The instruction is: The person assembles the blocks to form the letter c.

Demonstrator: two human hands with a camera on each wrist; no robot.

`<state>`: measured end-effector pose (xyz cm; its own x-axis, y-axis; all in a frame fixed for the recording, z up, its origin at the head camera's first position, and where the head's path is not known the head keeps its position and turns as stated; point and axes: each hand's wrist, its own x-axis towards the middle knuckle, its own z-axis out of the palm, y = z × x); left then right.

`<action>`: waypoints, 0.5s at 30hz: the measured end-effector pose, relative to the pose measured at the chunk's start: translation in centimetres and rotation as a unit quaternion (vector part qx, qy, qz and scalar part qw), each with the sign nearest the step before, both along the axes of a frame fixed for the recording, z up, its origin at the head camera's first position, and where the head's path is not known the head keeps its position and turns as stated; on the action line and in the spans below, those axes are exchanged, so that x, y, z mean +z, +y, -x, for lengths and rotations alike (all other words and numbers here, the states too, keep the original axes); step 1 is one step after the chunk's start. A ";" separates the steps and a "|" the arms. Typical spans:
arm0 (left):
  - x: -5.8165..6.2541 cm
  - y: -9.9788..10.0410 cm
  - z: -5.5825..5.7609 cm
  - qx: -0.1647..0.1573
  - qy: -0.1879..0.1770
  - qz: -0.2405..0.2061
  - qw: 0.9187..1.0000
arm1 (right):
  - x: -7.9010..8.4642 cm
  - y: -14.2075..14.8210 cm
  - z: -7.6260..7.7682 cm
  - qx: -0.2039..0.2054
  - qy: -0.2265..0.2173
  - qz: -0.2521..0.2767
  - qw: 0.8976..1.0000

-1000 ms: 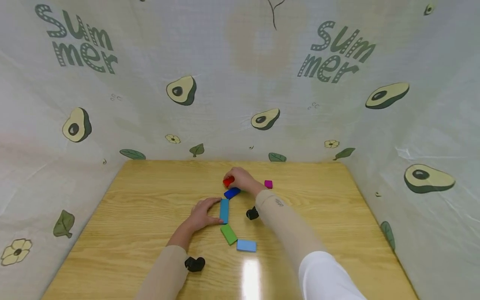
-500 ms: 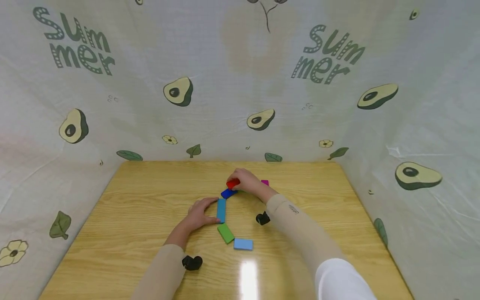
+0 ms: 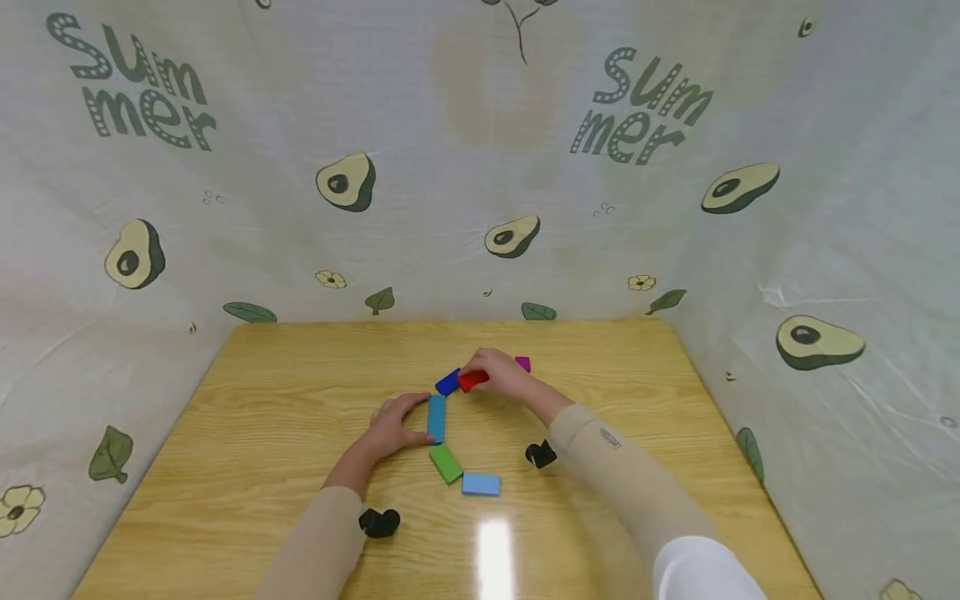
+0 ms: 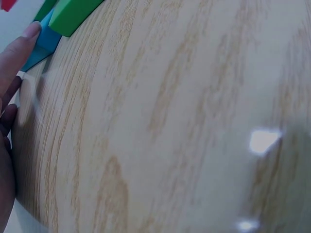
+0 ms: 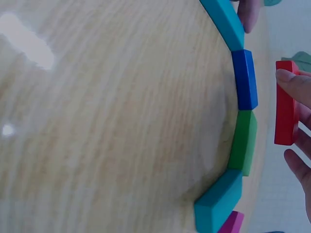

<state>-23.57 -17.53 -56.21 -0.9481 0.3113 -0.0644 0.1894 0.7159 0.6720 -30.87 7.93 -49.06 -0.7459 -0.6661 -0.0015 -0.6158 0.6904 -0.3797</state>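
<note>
Avocado-print cloth [image 3: 420, 125] hangs behind the wooden table [image 3: 300, 367]. Your right hand [image 3: 501, 373], its arm reaching farther forward, pinches the red block [image 3: 472, 382] between thumb and fingers, near the dark blue block [image 3: 448, 382]. Your left hand [image 3: 392, 427] has thumb and forefinger spread, touching the blue block [image 3: 437, 419] toward its two ends (it lies just right of that hand). Outward, a green block [image 3: 446, 464] and a pale blue block [image 3: 481, 484] lie nearer you; a magenta block [image 3: 523, 363] sits beyond your right wrist.

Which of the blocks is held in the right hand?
The red block, pinched by the right hand; it is the only red one, and the only one off the table.
</note>
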 end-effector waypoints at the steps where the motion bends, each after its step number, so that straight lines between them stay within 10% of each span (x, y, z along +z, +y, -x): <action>1: 0.0 0.0 0.0 0.000 -0.002 0.000 1.000 | -0.1 0.2 -0.3 0.000 -0.001 0.003 1.000; 15: 0.2 0.0 -0.1 -0.003 -0.007 -0.003 1.000 | -1.7 2.7 -3.5 -0.019 -0.034 0.035 0.999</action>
<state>-23.49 -17.49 -56.04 -0.9453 0.3171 -0.0766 0.1834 0.7108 0.6791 -27.41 10.63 -50.76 -0.7707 -0.6371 -0.0078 -0.5600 0.6832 -0.4685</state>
